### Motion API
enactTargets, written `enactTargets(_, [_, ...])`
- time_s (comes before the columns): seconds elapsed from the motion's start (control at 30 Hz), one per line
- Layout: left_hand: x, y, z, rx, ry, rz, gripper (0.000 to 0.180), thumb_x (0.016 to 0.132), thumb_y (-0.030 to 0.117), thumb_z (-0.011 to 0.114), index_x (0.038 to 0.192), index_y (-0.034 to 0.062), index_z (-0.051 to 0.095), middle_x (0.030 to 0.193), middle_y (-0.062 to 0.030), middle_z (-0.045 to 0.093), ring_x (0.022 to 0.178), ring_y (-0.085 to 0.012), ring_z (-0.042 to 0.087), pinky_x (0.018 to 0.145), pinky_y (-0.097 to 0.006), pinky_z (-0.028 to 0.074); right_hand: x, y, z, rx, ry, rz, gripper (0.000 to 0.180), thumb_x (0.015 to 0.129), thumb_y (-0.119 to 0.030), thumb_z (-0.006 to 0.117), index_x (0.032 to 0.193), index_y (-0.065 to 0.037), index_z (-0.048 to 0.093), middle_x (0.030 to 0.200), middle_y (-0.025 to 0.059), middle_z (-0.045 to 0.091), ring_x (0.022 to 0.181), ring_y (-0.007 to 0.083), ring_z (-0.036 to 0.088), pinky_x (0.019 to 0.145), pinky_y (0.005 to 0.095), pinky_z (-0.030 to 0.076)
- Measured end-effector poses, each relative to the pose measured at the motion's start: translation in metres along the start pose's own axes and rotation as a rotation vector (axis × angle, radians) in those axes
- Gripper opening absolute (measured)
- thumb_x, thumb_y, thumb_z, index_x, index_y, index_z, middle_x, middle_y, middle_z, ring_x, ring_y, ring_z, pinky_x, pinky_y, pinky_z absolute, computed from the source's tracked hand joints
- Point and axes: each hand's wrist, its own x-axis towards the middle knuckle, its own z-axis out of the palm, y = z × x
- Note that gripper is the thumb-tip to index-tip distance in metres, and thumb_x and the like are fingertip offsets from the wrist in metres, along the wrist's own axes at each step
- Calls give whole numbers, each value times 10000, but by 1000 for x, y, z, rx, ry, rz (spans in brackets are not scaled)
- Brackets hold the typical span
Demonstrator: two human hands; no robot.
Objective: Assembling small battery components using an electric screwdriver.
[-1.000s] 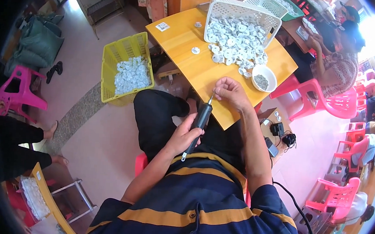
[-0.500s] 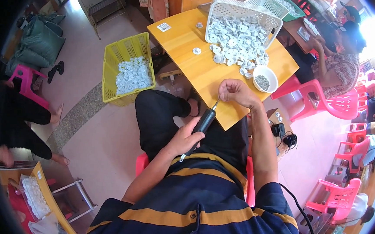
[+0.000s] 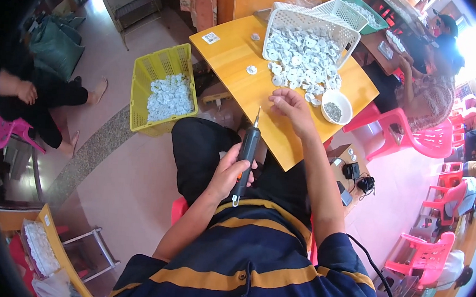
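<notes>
My left hand [image 3: 231,173] is wrapped round a black electric screwdriver [image 3: 250,149], its bit pointing up beside the near edge of the yellow table [image 3: 228,54]. Whether a screw sits on the tip is too small to tell. Over the table, my right hand [image 3: 293,109] reaches out with fingers apart, just short of a heap of white round plastic parts [image 3: 298,73]; I see nothing in it. The heap spills from a tipped white basket [image 3: 343,31]. Right of that hand stands a white bowl [image 3: 347,101] of small metal screws [image 3: 333,112].
A yellow crate [image 3: 140,81] of white parts stands on the floor left of the table. Two loose parts [image 3: 252,70] lie on the tabletop. A small stand with black devices [image 3: 351,170] is at my right. Another person [image 3: 432,87] sits at the far right; someone passes at the left.
My right hand has left the screwdriver's tip and moved away toward the heap, its fingers opening. The screwdriver has swung more upright. The person at the left has shifted.
</notes>
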Motion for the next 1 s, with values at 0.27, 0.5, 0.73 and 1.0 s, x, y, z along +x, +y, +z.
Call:
enactTargets(0.27, [1,-2,-5,-10,63,-11,499,973,133,524,1455,89,402,983,-71,638,697,-136,637,607,-291,550,44,2,8,-1030,492,-384,301,865,-139,706,1164,-102,688,1094,116,660,861,282,684,761,405,557])
enactTargets(0.5, [0,-1,-5,-12,69,-10,467,976,139,528,1428,88,420,987,-65,638,698,-131,633,606,-288,547,66,1,15,-1314,452,-250,275,857,-177,701,1120,-102,670,1119,127,620,942,355,665,791,481,540])
enactTargets(0.73, [0,0,0,-18,62,-18,478,971,135,530,1433,85,417,990,-65,636,702,-129,626,599,-288,539,45,17,-2,-1032,471,-508,151,887,-87,675,1013,-67,593,999,135,637,829,303,658,700,414,539])
enactTargets(1.0, [-1,-1,0,35,2,-9,480,963,119,500,1430,50,414,987,-78,628,707,-136,635,625,-288,550,-9,18,20,57,293,-60,70,998,-50,594,1063,-50,567,1034,76,656,866,131,640,731,246,521])
